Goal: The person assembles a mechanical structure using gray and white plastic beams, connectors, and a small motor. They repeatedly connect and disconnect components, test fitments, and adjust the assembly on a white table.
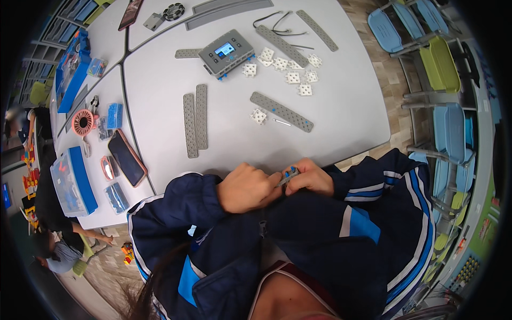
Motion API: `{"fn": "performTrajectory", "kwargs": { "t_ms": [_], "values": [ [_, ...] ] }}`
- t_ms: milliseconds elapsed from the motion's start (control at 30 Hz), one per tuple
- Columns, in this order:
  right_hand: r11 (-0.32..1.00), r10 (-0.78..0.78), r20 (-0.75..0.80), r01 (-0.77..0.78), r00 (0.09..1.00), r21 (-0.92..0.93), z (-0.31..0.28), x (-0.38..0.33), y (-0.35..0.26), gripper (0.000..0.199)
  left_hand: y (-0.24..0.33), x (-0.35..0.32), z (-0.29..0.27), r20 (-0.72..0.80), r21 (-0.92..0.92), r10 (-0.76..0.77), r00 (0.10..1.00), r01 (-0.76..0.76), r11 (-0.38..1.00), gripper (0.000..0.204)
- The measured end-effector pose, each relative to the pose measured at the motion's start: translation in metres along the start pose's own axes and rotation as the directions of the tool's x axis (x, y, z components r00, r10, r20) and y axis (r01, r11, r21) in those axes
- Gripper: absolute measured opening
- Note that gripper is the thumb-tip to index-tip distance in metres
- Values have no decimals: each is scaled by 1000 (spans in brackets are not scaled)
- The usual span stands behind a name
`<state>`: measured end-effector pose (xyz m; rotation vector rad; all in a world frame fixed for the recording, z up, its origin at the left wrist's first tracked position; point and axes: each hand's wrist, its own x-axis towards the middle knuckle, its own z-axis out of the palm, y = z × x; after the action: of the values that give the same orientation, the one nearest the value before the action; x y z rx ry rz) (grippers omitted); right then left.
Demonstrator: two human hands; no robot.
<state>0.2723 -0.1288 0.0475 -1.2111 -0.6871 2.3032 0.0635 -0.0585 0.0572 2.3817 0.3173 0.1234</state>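
Observation:
Close to my chest, at the table's near edge, my left hand (pixel 247 188) and my right hand (pixel 309 178) meet around a small grey building piece (pixel 288 176) with blue pegs. Both hands have closed fingers on it, and they hide most of its shape. Just beyond them lies a grey perforated beam (pixel 281 111) with a few blue pegs in it. Beside that beam are a white square connector block (pixel 258 117) and a thin light shaft (pixel 281 122). Two more grey beams (pixel 201 117) lie side by side to the left.
A grey controller with a lit screen (pixel 226 53) stands mid-table near several white connector blocks (pixel 293 77). Black cables (pixel 281 31) lie farther back. On the left are a phone (pixel 127 158), a pink fan (pixel 83 122) and a parts box (pixel 74 181). Chairs (pixel 449 132) stand at right.

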Motion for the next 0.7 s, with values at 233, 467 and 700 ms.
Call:
{"fn": "performTrajectory", "kwargs": {
  "t_ms": [233,467,700],
  "values": [
    [993,-33,19,34,999,-115,1,0,-3,6,5,-6,6,-119,145,52,992,-35,989,24],
    [893,-352,-9,333,936,-303,-5,12,-37,12,3,4,-10,-341,460,110,933,64,885,28],
    [849,-454,-9,430,891,-309,-4,25,-47,13,1,3,-7,-422,532,93,902,163,831,36]
  ]
}}
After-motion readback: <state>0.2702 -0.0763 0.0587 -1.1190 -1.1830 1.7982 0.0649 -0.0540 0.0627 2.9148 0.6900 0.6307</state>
